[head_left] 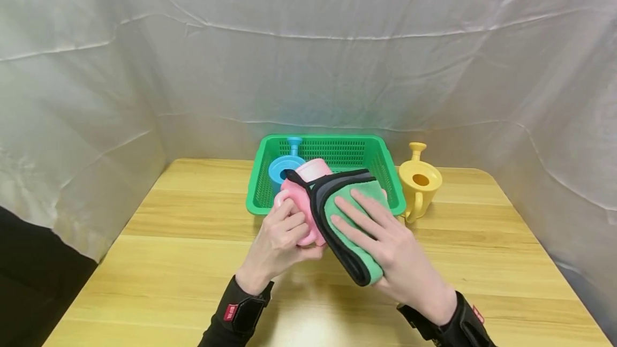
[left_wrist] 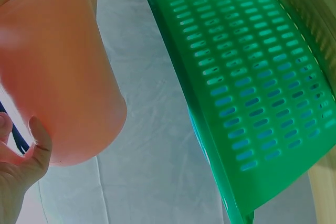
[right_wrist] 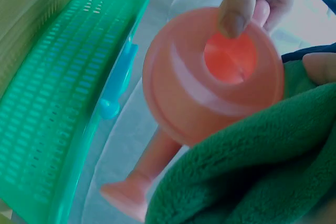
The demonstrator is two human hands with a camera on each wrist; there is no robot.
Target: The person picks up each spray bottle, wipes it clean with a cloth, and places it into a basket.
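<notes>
A pink toy watering can [head_left: 295, 189] is held tilted above the table, just in front of the basket. My left hand [head_left: 284, 229] grips its handle. In the right wrist view, the top of the pink can [right_wrist: 168, 87] shows a round opening, with the thumb close to it and the spout [right_wrist: 157, 153] pointing down to the left. My right hand [head_left: 385, 245] holds a folded green cloth [head_left: 354, 256] with black edging against the can's side. Its fingers lie spread over the cloth; its thumb is hidden in the head view.
A green slotted basket [head_left: 396, 189] stands behind the hands at the back of the wooden table [head_left: 193, 261]. Inside its left end sits a blue watering can [head_left: 279, 165]. A yellow watering can [head_left: 429, 178] stands right of the basket. Grey fabric [head_left: 308, 79] hangs behind.
</notes>
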